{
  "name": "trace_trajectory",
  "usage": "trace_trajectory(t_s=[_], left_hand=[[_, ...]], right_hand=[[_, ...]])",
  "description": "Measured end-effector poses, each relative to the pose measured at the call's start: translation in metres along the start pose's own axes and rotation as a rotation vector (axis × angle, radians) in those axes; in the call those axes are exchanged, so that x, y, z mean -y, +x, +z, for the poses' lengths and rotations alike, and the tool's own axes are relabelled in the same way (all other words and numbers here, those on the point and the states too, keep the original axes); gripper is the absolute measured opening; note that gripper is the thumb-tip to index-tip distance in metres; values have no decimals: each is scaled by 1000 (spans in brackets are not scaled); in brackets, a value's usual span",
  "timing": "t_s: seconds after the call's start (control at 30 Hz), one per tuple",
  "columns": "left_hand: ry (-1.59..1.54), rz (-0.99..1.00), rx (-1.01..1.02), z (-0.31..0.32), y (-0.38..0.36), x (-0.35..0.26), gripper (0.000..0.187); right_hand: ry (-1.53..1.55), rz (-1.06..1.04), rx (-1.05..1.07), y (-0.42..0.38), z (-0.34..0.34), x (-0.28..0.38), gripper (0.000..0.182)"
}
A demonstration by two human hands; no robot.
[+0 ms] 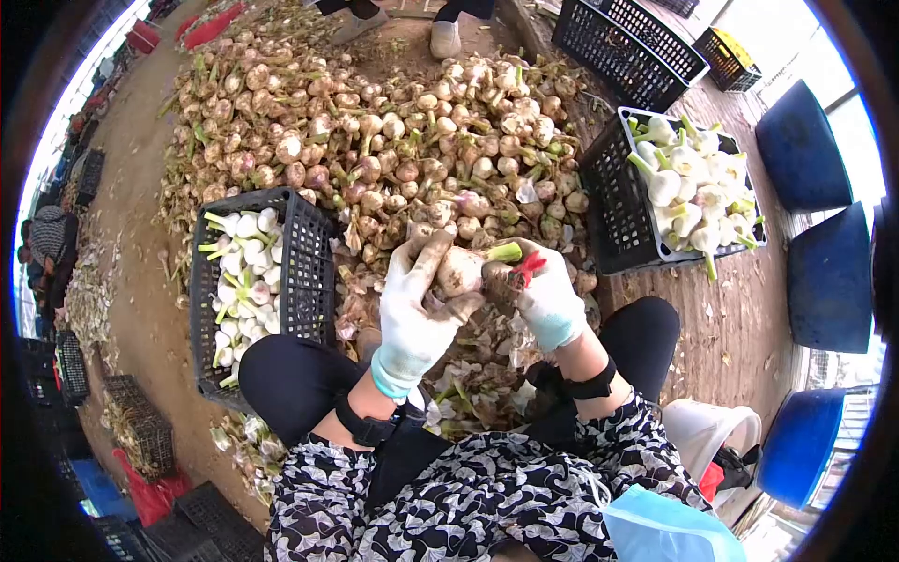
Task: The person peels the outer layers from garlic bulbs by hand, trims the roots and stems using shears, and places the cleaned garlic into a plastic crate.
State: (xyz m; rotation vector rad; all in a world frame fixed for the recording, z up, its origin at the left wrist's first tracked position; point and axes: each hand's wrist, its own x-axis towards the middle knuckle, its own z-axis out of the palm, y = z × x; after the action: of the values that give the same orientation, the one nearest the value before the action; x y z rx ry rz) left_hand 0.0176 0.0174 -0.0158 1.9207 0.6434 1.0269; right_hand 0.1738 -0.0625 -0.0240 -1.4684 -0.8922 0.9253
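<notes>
- Two gloved hands meet near the dial's centre in the head view, the only one, around one soil-stained garlic bulb [460, 272].
- The left hand [417, 304] is curled snugly round the bulb's 9 o'clock side, fingers above and thumb below, apparently to steady it and leave the green stalk [506, 252] free towards 2 o'clock.
- The right hand [543, 295] is closed around a small red tool [530, 267], its kind unclear, beside the stalk at 3 o'clock; this grip probably keeps the tool close to the bulb.
- Unpeeled bulbs form a heap [375, 140] from 10 to 1 o'clock, seemingly within reach.
- Pale bulbs fill a left crate [309, 272] at 9 and a right crate [609, 206] at 2, presumably flanking the knees for easy access.
- Loose skins [478, 375] lie at 6 o'clock, between the legs.
</notes>
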Motion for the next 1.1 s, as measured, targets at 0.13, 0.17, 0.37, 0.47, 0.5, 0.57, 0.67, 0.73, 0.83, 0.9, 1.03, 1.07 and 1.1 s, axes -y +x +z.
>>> trace_trajectory(t_s=[0.13,0.17,0.37,0.47,0.5,0.57,0.67,0.73,0.83,0.9,1.03,1.07,1.1], left_hand=[[-643,-477,-67,1,-3,-4,40],[-765,-551,-83,2,-4,3,34],[-787,-639,-2,9,-5,14,41],[-450,-403,-24,21,-14,15,51],[-6,-211,44,17,-18,29,62],[-425,-438,127,-1,-8,2,66],[-1101,-667,242,-14,-6,2,71],[-1078,-715,212,-8,1,8,74],[-573,-321,151,2,-8,10,74],[-510,-394,217,-8,-7,-1,76],[-775,-533,279,-12,-10,-9,72],[-978,-609,272,-13,-8,-12,71],[-993,-637,350,-16,-7,-6,69]], right_hand=[[236,-45,-15,-2,16,-6,23],[111,-104,-61,-5,19,-9,20],[267,28,71,-6,10,-12,22],[-18,-222,22,-6,7,-18,22],[-290,-289,-9,-10,4,-13,18],[-16,-103,64,-22,-1,1,19],[859,194,175,-35,-5,14,27],[800,190,175,-34,-2,2,27],[415,62,212,-35,-8,14,30],[559,78,248,-38,-8,17,31],[311,60,-70,-2,-44,-38,24],[127,213,-336,4,-56,-58,24],[-302,191,-34,1,-55,-58,24]])
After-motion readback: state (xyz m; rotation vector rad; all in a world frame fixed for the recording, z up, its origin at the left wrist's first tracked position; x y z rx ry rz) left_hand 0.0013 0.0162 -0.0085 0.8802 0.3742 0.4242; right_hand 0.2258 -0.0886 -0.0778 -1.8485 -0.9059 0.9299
